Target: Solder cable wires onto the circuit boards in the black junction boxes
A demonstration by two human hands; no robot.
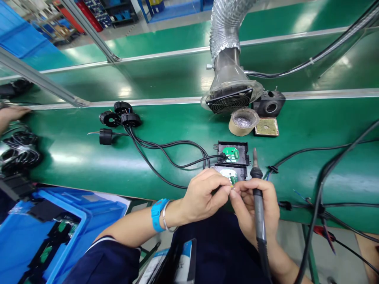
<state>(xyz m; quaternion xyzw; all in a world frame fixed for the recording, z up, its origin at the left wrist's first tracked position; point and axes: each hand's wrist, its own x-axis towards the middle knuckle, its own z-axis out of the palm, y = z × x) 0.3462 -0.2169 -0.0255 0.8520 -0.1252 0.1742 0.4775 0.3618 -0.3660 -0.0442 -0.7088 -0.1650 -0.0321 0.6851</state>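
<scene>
From my end I see the left hand [205, 195] with thumb and forefinger pinched together on a tiny yellowish piece [232, 187], too small for me to name. The right hand [256, 209] is closed around a soldering iron [259, 215], a grey handle with a dark ribbed collar and a slim metal tip pointing away from the wearer; its thumb and forefinger also meet at the piece.

I take the far case [244, 148] as my landmark: an open, shallow box of black plastic, with a green circuit board [234, 153] inside. The pinched piece is on its near side, and the iron's tip is just to its right. The near case [242, 172] lies right beside it toward the wearer, partly covered by the hands.

Left of the far case, smooth black cables [174, 143] curve over the glossy green desk [166, 118] toward a cluster of round black caps [122, 107]. Beyond it, I see a tan cup [236, 128] of silvery shreds, a square tray [276, 132] with a yellowish pad, and a dark block [280, 103] with a round hole. Above these hangs a clear plastic hood [222, 77] on a crinkled foil duct [224, 25].
</scene>
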